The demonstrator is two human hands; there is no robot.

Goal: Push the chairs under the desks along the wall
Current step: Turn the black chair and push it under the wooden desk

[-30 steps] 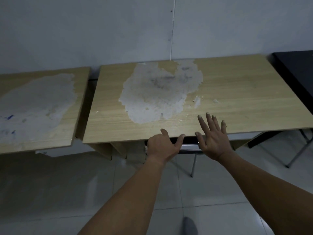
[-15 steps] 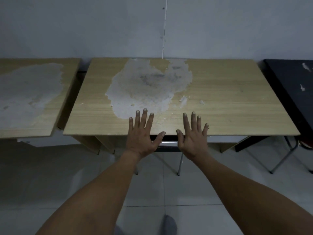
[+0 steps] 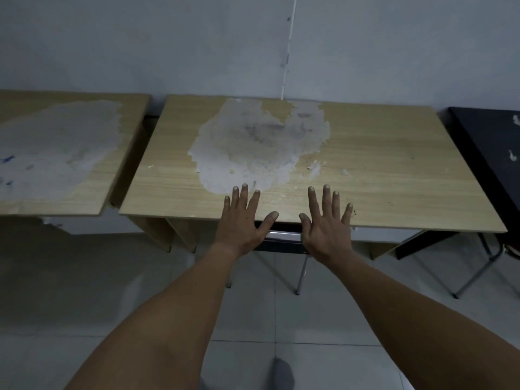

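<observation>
Both my arms reach straight out toward 12 o'clock, palms down. My left hand has fingers spread wide, empty, over the near edge of the light wood-grain rectangular desk with the big peeled grey patch; my right hand at its 3 o'clock is likewise splayed and holding nothing. Can't tell if the palms touch the desktop or hover just above it. The black-seated chair with chrome tube frame sits tucked under that desk, its rail showing between my two thumbs, legs on the pale tiled floor below. A second worn wooden desk stands at 9 o'clock, a black tabletop at 3 o'clock, both along the grey wall. Versus half a second ago: hands in about the same flat pose, chair in the same tucked spot. A second ago my left hand was curled at the rail.
</observation>
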